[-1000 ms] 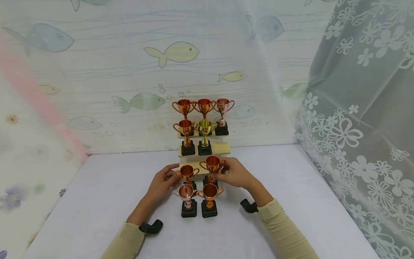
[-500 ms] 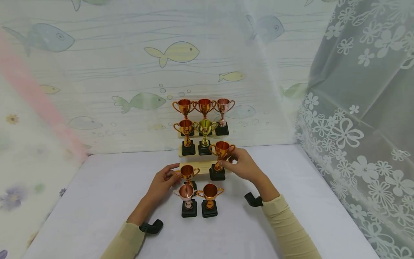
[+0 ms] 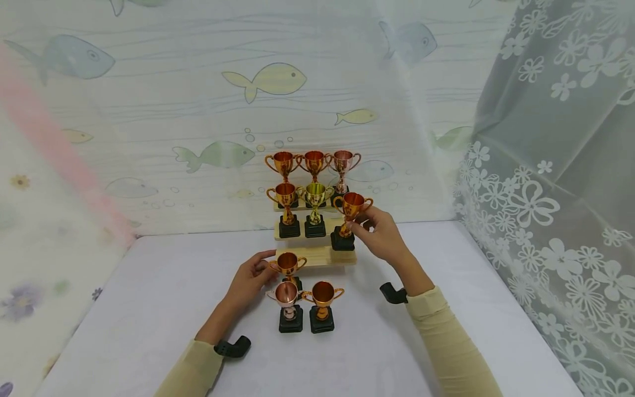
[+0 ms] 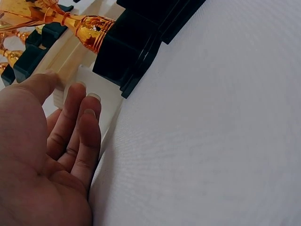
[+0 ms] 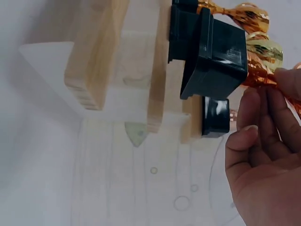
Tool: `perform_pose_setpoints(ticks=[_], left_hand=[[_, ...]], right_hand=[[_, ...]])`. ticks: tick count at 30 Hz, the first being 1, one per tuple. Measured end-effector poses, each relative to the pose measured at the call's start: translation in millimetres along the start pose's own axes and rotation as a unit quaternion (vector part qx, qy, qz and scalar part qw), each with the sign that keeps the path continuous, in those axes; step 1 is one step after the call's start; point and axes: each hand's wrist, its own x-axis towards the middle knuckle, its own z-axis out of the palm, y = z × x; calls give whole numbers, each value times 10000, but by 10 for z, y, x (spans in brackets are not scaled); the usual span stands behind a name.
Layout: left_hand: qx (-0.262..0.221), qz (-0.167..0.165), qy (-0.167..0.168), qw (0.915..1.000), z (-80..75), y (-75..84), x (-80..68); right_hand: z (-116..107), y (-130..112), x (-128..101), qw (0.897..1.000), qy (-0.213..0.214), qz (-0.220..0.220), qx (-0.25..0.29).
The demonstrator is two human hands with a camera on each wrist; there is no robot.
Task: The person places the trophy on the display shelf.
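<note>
My right hand (image 3: pixel 382 234) pinches the stem of an orange-gold trophy cup (image 3: pixel 353 205). The cup is upright, its black base (image 5: pixel 218 59) in front of the middle step's right end. My left hand (image 3: pixel 248 281) holds the left end of the bottom step of a wooden display stand (image 3: pixel 317 256), thumb against the wood and fingers bent by the white side support (image 4: pixel 101 89). Right beside that hand stands another orange-gold trophy cup (image 3: pixel 288 263). Nearer me are a rose-pink trophy cup (image 3: pixel 286 295) and an orange-gold one (image 3: pixel 323 295).
On the top step stand two orange-gold cups (image 3: pixel 284 162) and a rose-pink cup (image 3: pixel 343 161). An orange-gold cup (image 3: pixel 285 194) and a yellow-gold cup (image 3: pixel 315 194) occupy the middle step. The white tabletop (image 3: pixel 163 292) meets a fish-patterned curtain (image 3: pixel 317 66) behind.
My right hand has lifted the orange-gold cup from the row before the stand and carried it up, back and rightward, to the middle step's right end. The left hand keeps its place.
</note>
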Motion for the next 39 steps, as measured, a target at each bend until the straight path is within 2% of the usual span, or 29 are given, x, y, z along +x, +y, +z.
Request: perform_pose_setpoints(ticks=[15,22,29,39], left_hand=[[14,23,-18,10000,-6,5,-23],[0,16,-28,10000,-9,6,-19],[-123,74,-51,9999,-6,-14,-10],[-37,64,-42,10000,-7,-38,-8]], right_hand=[[15,-87,240,9961,713,120,-506],[104,-2,296,9948,935,209,-349],[180,72,315,9946,957,283,-270],[255,63,348,9947,966,247,-262]])
